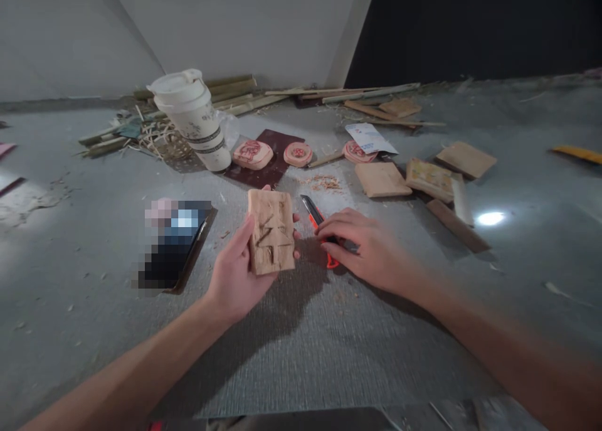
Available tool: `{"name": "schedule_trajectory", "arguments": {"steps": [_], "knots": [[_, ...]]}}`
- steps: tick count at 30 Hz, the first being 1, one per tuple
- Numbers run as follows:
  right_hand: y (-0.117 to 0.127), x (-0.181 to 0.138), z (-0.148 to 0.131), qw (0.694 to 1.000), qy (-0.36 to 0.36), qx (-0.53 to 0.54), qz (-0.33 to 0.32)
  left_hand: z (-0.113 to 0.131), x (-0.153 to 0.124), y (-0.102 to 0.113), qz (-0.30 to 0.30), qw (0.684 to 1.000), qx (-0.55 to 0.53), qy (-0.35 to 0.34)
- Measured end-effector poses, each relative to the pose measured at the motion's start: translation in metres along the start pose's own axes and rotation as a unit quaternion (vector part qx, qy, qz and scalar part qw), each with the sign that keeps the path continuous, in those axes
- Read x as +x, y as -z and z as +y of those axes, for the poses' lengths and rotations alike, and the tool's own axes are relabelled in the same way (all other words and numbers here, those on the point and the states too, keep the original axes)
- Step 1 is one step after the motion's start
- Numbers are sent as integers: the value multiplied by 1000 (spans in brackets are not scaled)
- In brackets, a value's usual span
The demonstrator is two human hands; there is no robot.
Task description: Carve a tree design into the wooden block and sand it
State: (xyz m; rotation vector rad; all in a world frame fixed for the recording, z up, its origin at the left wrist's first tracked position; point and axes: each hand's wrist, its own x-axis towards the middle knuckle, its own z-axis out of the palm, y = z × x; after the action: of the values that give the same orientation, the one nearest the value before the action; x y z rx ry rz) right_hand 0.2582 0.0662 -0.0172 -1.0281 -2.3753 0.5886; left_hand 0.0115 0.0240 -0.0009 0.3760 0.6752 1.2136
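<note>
My left hand holds a small rectangular wooden block upright above the table, thumb along its left edge and fingertips showing past its right edge. Rough grooves are cut into the face turned toward me. Just to the right, a red and black utility knife lies at a slant, its blade pointing away and to the left. My right hand is closed over its handle, fingers and thumb on either side; part of the handle is hidden beneath the hand.
A phone lies left, partly blurred out. Behind stand a lidded paper cup and round wooden pieces with red drawings. Wood blocks lie right, a yellow tool farther. Bamboo strips and shavings litter the table.
</note>
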Motion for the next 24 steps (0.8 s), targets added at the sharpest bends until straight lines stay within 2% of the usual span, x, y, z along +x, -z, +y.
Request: {"name": "schedule_trajectory", "arguments": {"steps": [24], "knots": [[1,0,-1,1000,7,-1,-4,2,3,4,-39,999,-9,14]]}}
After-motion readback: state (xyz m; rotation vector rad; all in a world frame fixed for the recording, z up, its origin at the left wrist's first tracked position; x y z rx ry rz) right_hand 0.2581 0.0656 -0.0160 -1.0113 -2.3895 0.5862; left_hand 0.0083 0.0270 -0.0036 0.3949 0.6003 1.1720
